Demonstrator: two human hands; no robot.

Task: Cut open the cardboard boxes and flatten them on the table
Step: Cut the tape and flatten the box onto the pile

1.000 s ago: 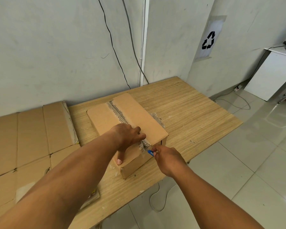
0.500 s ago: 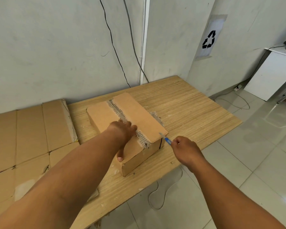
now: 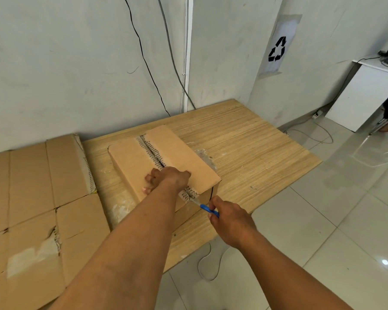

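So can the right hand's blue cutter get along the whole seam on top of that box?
Only partly, probably. The right hand has the blue cutter at the near end of the seam. But the left hand rests across the seam just beyond, so it would likely need to shift.

We get bright, even, diffuse light; src can't be told. One small glare spot sits on the floor tiles (image 3: 385,262), w/ a pale sheen across them at far right. Shadows are soft: the near face of the cardboard box (image 3: 166,153) is a bit darker than its top, and a faint shadow lies on the tiles beside the table (image 3: 255,142). Wide-angle bend shows at the edges; wall lines lean. Centre's fairly sharp, but the blue cutter (image 3: 208,210) in the right hand (image 3: 231,222) looks smeared.
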